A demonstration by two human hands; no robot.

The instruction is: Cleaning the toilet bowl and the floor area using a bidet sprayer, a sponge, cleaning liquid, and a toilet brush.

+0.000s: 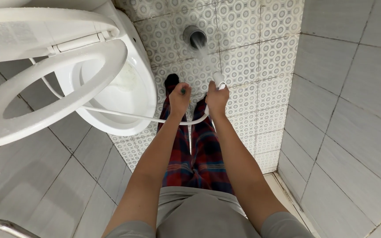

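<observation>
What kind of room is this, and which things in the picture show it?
Most likely a bathroom or toilet room. A white toilet stands with its seat raised, the right hand holds a spray nozzle on a white hose, and a floor drain sits in the patterned tiles.

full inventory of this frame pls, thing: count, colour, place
toilet: 1, white, upper left, seat and lid raised
spray nozzle: 1, white, in right hand, spraying at drain
hose: 1, white, runs from toilet side to nozzle
floor drain: 1, grey metal, top centre
patterned floor tiles: many, white-grey, centre
wall tiles: many, grey, right
left hand: 1, closed on something small and green
right hand: 1, grips nozzle
</observation>
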